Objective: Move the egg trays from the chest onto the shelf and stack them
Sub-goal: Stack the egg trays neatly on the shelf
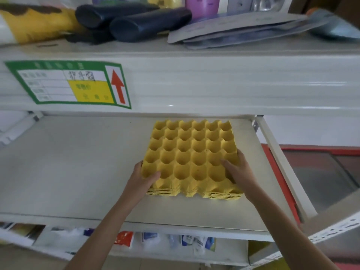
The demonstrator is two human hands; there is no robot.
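A stack of several yellow egg trays (191, 154) rests on the white middle shelf (78, 172), toward its right side. My left hand (141, 178) grips the stack's near left corner, thumb on top and fingers along the side. My right hand (236, 171) holds the near right edge, fingers lying over the top tray's cups. The chest (319, 172), with a red rim and a dark glass lid, shows at the right beyond the shelf frame.
The shelf above carries black rolls (140, 22), a yellow bag (37, 24) and flat grey packets (243, 30). A green-bordered label with a red arrow (76, 84) sits on its front edge. Packaged goods (175, 242) fill the shelf below. A white upright (282, 166) bounds the shelf's right end.
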